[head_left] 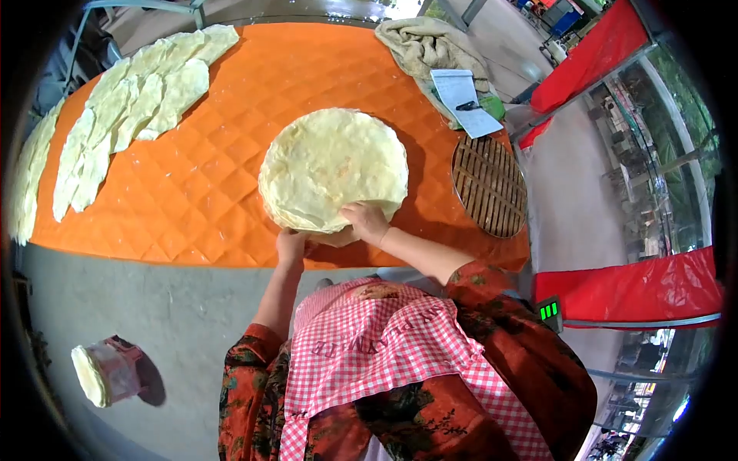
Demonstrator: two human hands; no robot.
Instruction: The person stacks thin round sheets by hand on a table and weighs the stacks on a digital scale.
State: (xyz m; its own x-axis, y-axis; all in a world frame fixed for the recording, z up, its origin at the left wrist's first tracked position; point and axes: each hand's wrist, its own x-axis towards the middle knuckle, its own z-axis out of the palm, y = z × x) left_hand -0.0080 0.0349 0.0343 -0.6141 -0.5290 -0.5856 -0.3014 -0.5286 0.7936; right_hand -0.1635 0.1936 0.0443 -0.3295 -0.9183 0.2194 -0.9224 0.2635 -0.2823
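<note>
at the near edge of the orange-covered surface [215,207], head view: both hands meet a round stack of thin flatbreads [334,165], which lies mid-surface in front of the person.
left hand [290,246]: at the stack's near left rim; its fingertips are hidden, so i cannot tell whether they grip.
right hand [366,221]: over the near rim, fingers [352,209] laid on the stack's top; whether they pinch it, i cannot tell.
overlapping flatbreads [146,100]: spread to the left, well apart from the stack.
slatted round tray [490,187]: flat, right of the stack.
notebook [478,121]: just beyond the tray, a dark pen [467,106] across it.
</note>
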